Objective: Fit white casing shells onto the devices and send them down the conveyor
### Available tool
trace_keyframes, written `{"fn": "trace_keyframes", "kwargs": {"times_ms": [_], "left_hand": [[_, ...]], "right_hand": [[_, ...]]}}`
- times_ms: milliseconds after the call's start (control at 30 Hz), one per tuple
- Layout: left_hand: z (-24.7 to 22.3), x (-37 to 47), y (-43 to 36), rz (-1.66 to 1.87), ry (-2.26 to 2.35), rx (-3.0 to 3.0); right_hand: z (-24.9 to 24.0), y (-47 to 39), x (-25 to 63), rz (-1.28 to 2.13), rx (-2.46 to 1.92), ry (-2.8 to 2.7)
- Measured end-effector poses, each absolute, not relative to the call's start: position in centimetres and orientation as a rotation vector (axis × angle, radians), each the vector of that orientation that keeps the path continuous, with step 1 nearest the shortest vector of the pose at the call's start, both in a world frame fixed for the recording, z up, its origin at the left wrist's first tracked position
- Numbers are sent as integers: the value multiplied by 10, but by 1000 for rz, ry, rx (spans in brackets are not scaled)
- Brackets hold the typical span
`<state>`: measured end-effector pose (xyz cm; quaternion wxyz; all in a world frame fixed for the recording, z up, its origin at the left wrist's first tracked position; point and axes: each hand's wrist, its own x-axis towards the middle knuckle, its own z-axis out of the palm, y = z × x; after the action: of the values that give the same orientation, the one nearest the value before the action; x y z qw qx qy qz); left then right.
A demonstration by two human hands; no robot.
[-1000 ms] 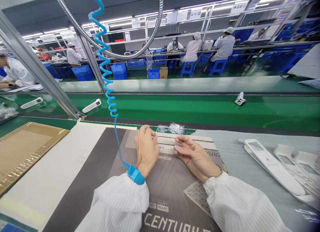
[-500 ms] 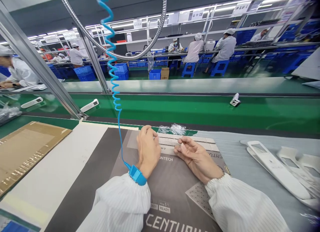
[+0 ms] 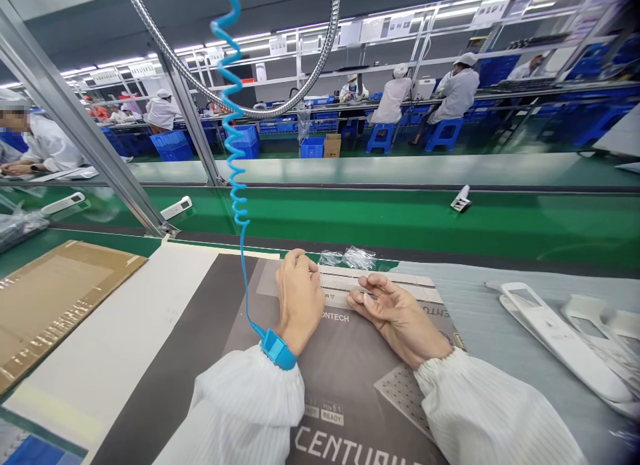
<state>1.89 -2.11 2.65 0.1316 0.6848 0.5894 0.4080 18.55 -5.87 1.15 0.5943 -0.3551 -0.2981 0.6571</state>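
— As the left hand [image 3: 300, 305] bends over a dark board [image 3: 340, 358], what do its fingers grip?

— They curl inward, tips hidden; I cannot tell whether they pinch anything.

— And the right hand [image 3: 400, 318]?

— Palm turned inward, it holds thumb and fingertips close together above the board's far part. Nothing shows clearly between them, so a pinch cannot be confirmed.

— Where does the board lie?

— Flat on the bench before the worker, under both hands, its white lettering partly covered. A blue wristband [image 3: 279, 349] circles the left wrist, tied to a coiled cord [image 3: 235, 145].

— What surrounds it?

— Clear film [image 3: 360, 257] sits just beyond the far edge. White shells [image 3: 565, 341] rest on a grey sheet [image 3: 465, 285] at right; cardboard [image 3: 65, 285] lies at left, past a white sheet [image 3: 125, 318].

— Farther out?

— A green belt [image 3: 320, 215] carries white parts [image 3: 461, 198], well apart. Beyond, co-workers [image 3: 457, 91] in white sit on blue stools [image 3: 444, 134] along another line.
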Motion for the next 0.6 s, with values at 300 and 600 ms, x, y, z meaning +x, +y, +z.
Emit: {"fn": "trace_keyframes", "kwargs": {"times_ms": [300,600], "left_hand": [[27,19,-22,1185,1711,1975],[28,19,-23,1157,1720,1987]], "right_hand": [[18,-60,183,1492,-973,-651],[23,-61,183,1515,-959,-676]]}}
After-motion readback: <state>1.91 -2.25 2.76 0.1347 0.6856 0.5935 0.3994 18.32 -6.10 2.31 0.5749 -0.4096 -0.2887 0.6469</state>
